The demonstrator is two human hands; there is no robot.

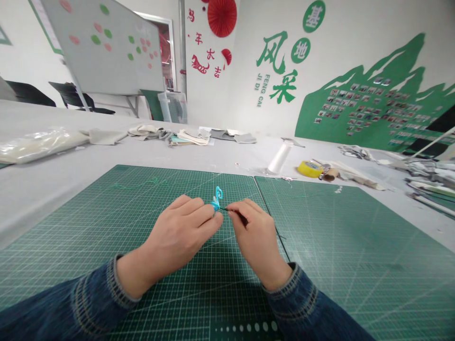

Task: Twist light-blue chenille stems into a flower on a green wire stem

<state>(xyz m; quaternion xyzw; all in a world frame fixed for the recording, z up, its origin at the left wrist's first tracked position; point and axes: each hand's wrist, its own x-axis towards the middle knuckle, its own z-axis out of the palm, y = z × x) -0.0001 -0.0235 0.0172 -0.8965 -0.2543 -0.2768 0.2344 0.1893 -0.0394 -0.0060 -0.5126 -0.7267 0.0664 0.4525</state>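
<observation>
Between my fingertips, above the green cutting mat (142, 203), is a small bright blue looped piece (218, 194) with whitish bits on it. My left hand (181, 232) pinches its lower end between thumb and fingers. A thin dark strand (224, 209) runs from the blue piece to my right hand (256, 234), whose thumb and index finger are closed on it. The two hands are close together but do not touch. My left fingers hide part of the blue piece.
A second green mat (355, 237) lies to the right. Beyond the mats are a white thread cone (280, 157), yellow tape (310, 168), folded cloths (192, 137) and a plastic-wrapped bundle (42, 144). Green thread scraps (154, 182) lie on the left mat.
</observation>
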